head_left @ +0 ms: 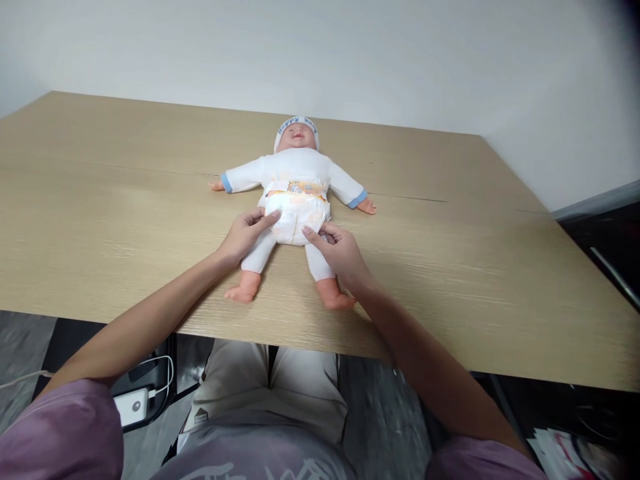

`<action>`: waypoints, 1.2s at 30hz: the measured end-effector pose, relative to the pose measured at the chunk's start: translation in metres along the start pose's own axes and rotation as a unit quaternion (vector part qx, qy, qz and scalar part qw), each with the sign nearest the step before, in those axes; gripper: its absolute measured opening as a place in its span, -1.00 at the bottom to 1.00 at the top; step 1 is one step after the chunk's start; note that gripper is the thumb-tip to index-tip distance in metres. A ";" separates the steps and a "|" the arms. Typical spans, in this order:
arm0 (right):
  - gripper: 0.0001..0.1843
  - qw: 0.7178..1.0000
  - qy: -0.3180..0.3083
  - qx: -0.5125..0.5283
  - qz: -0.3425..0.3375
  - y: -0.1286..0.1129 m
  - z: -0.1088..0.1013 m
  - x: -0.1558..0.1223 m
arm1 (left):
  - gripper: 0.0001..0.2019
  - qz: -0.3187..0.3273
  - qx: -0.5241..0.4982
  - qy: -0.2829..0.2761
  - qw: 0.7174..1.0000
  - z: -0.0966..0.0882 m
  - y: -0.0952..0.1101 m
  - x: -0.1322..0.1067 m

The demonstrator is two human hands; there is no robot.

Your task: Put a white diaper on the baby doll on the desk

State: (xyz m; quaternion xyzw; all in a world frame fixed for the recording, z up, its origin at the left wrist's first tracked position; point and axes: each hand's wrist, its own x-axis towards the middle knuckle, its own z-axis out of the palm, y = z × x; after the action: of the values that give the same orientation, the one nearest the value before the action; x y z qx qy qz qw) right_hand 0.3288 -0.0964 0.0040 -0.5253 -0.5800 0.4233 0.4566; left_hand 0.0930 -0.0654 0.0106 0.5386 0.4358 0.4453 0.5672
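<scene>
A baby doll (299, 163) in a white suit with blue cuffs and a lettered cap lies on its back, feet toward me. Around its hips sits a white diaper (297, 217) with a patterned orange band across the waist. My left hand (249, 230) pinches the diaper's edge at the left leg, thumb on top and fingers tucked beneath. At the opposite leg opening, my right hand (337, 248) holds the other edge between thumb and fingers. Some fingertips of both hands are hidden under the diaper's sides.
The doll lies on a wide wooden table (125, 220) with a pale wall behind. Below the front edge at left, a white power bank (131, 407) with a cable rests on a black surface. Papers (565, 453) lie at the lower right, beside dark furniture.
</scene>
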 end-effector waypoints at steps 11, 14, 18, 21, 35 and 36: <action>-0.65 0.982 0.004 -0.171 -0.079 0.001 -0.006 -0.002 | -0.60 0.117 0.279 -0.042 0.952 -0.012 0.005 0.002; -0.66 0.983 0.010 -0.168 -0.078 0.002 -0.007 -0.001 | -0.63 0.110 0.256 -0.069 0.958 -0.016 0.001 0.007; -0.67 0.993 -0.006 -0.099 -0.057 0.007 -0.008 0.004 | -0.63 0.094 0.194 -0.081 0.973 -0.019 -0.002 0.011; -0.62 0.998 -0.021 -0.060 -0.024 0.008 -0.010 0.006 | -0.63 0.079 0.164 -0.085 0.980 -0.019 0.001 0.011; -0.69 0.951 -0.003 -0.286 -0.118 0.005 -0.006 0.000 | -0.58 0.073 0.325 -0.010 0.943 -0.006 -0.002 0.007; -0.68 0.950 -0.003 -0.288 -0.120 0.006 -0.006 0.000 | -0.60 0.077 0.333 -0.006 0.940 -0.005 -0.002 0.007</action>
State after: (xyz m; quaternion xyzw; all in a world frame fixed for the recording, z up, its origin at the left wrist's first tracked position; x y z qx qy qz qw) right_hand 0.3361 -0.0953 -0.0009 -0.5600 -0.7371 0.1817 0.3317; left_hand 0.0894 -0.0577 0.0083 0.7310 0.5132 0.3140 0.3219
